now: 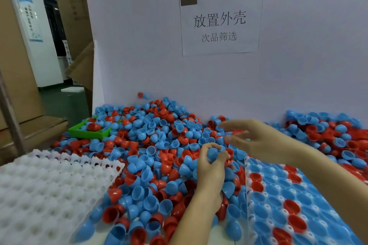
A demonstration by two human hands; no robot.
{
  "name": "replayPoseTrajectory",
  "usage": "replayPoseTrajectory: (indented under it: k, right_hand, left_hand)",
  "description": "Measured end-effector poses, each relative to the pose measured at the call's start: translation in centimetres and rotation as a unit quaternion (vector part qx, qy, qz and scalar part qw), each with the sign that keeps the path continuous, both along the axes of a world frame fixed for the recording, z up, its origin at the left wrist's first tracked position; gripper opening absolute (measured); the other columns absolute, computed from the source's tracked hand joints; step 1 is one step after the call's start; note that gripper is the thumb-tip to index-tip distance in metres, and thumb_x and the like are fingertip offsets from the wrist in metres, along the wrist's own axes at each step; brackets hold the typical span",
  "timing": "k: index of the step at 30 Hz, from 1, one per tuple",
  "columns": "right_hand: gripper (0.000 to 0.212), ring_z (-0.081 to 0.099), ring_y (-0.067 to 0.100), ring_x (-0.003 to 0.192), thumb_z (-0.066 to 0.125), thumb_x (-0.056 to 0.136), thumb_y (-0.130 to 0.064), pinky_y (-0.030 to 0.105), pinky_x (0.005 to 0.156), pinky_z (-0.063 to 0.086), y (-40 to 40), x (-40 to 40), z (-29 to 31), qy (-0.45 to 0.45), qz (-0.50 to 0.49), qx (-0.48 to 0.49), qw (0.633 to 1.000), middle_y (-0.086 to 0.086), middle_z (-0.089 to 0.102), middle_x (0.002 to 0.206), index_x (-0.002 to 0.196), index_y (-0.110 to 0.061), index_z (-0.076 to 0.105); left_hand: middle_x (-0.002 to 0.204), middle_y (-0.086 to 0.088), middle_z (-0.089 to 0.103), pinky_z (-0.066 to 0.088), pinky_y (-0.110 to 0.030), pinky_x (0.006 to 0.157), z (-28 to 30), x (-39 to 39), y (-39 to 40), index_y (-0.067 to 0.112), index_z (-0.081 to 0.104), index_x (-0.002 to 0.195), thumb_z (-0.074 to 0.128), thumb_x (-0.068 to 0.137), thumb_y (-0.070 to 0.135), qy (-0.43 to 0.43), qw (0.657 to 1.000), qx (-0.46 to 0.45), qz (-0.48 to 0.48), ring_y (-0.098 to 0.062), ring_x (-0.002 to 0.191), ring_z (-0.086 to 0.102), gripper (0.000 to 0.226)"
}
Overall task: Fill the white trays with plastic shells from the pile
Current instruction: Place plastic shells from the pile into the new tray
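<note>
My left hand (212, 160) gripping a blue shell (212, 153) over the pile (151, 137), my right hand (256, 139) released at one o'clock, empty tray (49, 185) at nine, filled tray (294, 201) at four.

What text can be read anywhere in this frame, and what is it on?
"放置外壳": large line on the paper sign taped to the white partition wall.
"次品筛选": smaller line below it on the same sign.
Blue-bordered notice on the white cabinet at the far left: printed text, too small and blurred to read.
</note>
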State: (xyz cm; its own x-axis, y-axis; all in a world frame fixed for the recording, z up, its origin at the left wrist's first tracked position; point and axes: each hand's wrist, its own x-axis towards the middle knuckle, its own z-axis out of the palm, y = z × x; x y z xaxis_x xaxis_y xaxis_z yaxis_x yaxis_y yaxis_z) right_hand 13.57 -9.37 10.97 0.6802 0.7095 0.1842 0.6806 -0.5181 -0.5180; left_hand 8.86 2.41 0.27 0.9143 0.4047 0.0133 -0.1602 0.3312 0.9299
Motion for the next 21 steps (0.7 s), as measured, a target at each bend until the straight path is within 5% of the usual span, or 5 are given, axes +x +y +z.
replayPoseTrajectory:
  k: [5, 9, 14, 17, 21]
  right_hand:
    - [0.034, 0.06, -0.002, 0.11, 0.055, 0.099, -0.036, 0.01, 0.086, 0.048, -1.9, -0.1, -3.3, 0.013, -0.021, -0.017, 1.0, -0.022, 0.055, 0.135, 0.134, -0.039, 0.055]
    - [0.032, 0.066, -0.001, 0.098, 0.059, 0.098, -0.032, 0.021, 0.089, 0.055, -2.4, -0.1, -4.5, 0.021, -0.04, 0.002, 0.999, -0.018, 0.064, 0.117, 0.129, -0.039, 0.058]
    - [0.028, 0.068, -0.003, 0.081, 0.063, 0.096, -0.028, 0.018, 0.071, 0.055, -2.9, -0.2, -5.2, 0.028, -0.063, 0.075, 0.995, -0.016, 0.063, 0.106, 0.121, -0.039, 0.06]
    - [0.026, 0.07, 0.003, 0.083, 0.063, 0.096, -0.026, 0.021, 0.075, 0.058, -3.1, -0.1, -5.3, 0.026, -0.072, 0.101, 0.992, -0.014, 0.063, 0.108, 0.116, -0.042, 0.061]
    - [0.022, 0.073, 0.01, 0.08, 0.067, 0.094, -0.026, 0.029, 0.076, 0.061, -3.3, 0.2, -5.3, 0.05, -0.085, 0.136, 0.986, -0.006, 0.069, 0.105, 0.114, -0.033, 0.068]
  left_hand:
    - [0.09, -0.005, 0.075, 0.056, -0.036, 0.069, 0.3, -0.2, -0.5, 0.03, 0.063, 0.089, 0.058, 0.099, 0.02, 0.005, 1.0, 0.005, -0.029, -0.019, 0.076, 0.067, 0.015]
    - [0.096, -0.012, 0.075, 0.056, -0.036, 0.058, 0.5, -0.5, -0.7, 0.031, 0.063, 0.097, 0.054, 0.101, 0.019, 0.008, 0.997, -0.017, -0.075, -0.024, 0.075, 0.069, 0.015]
    - [0.101, -0.01, 0.074, 0.051, -0.032, 0.052, 0.5, -0.7, -0.8, 0.034, 0.064, 0.099, 0.055, 0.1, 0.019, -0.004, 0.993, -0.005, -0.114, -0.025, 0.079, 0.069, 0.018]
    - [0.115, -0.012, 0.072, 0.052, -0.032, 0.055, 0.6, -0.7, -0.9, 0.034, 0.067, 0.105, 0.055, 0.1, 0.018, -0.017, 0.988, -0.002, -0.151, -0.028, 0.092, 0.07, 0.02]
    - [0.12, -0.015, 0.07, 0.051, -0.029, 0.05, 0.6, -0.7, -0.8, 0.037, 0.066, 0.108, 0.055, 0.1, 0.017, -0.023, 0.985, -0.013, -0.169, -0.026, 0.083, 0.069, 0.024]
